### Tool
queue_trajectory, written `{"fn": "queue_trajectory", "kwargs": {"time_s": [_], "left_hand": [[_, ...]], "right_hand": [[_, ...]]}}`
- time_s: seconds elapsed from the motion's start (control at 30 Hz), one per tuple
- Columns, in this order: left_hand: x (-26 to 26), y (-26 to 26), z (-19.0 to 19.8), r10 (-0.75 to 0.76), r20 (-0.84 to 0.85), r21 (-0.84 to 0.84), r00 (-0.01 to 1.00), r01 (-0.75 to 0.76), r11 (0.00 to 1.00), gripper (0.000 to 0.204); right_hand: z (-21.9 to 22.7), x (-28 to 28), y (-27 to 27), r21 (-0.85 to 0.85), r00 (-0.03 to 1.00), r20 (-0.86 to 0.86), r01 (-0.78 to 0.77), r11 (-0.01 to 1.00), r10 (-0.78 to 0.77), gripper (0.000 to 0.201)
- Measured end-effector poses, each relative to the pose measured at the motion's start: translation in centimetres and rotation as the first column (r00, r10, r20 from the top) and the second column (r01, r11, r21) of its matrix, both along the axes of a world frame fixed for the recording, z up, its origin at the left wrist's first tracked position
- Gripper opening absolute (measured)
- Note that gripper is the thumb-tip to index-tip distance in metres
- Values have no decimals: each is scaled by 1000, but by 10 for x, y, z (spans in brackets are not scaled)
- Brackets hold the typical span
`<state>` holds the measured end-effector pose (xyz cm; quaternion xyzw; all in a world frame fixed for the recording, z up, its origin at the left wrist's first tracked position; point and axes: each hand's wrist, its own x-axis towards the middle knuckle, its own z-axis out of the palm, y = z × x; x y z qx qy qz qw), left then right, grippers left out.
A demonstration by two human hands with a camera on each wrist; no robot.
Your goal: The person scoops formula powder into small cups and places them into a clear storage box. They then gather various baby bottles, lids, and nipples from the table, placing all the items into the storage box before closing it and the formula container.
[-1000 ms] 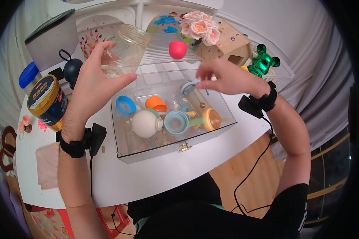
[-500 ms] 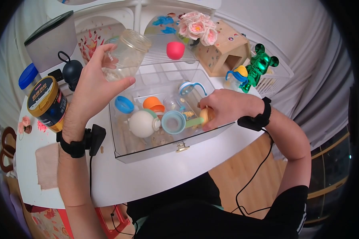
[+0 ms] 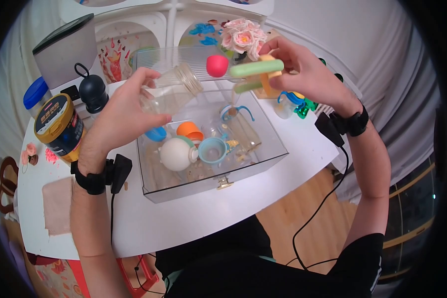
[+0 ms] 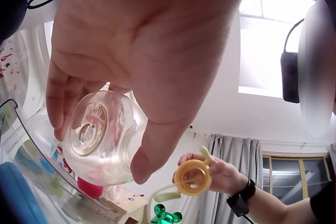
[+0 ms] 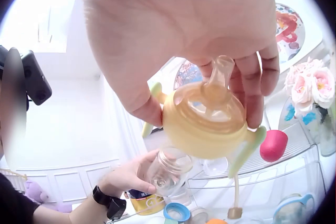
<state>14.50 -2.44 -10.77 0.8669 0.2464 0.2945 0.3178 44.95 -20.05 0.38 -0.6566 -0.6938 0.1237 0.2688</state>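
Above the clear box, the left hand grips a clear glass jar, tilted with its threaded mouth toward the right. In the left wrist view, fingers and thumb hold the jar from opposite sides, its base facing the camera. The right hand holds a yellow bottle top with green handles, raised over the box's back right. The right wrist view shows the top's spout and a straw with a weighted end hanging below. Jar and top are apart.
In the box lie a white round bottle, orange cup, light blue ring and blue-handled bottle. A red cup and flowers stand behind; a yellow-lidded tub stands left, a blue-handled cup right.
The right hand has taken hold of the yellow top and lifted it out of the box, up and back. The left hand has tipped the jar further right and lowered it slightly.
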Motion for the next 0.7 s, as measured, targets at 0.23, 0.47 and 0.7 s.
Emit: {"fn": "queue_trajectory", "kwargs": {"time_s": [0.23,0.47,0.7], "left_hand": [[-3,-3,3,-105,-102,-56,989,99,993,78],[-2,1,-3,-88,-80,-111,993,79,991,78],[-4,2,0,-161,-120,-102,980,149,984,79]], "right_hand": [[13,-26,24,317,992,74,-118,941,99,46],[22,-52,41,359,981,-2,-180,916,194,57],[48,-80,27,174,986,-129,-82,981,105,69]]}}
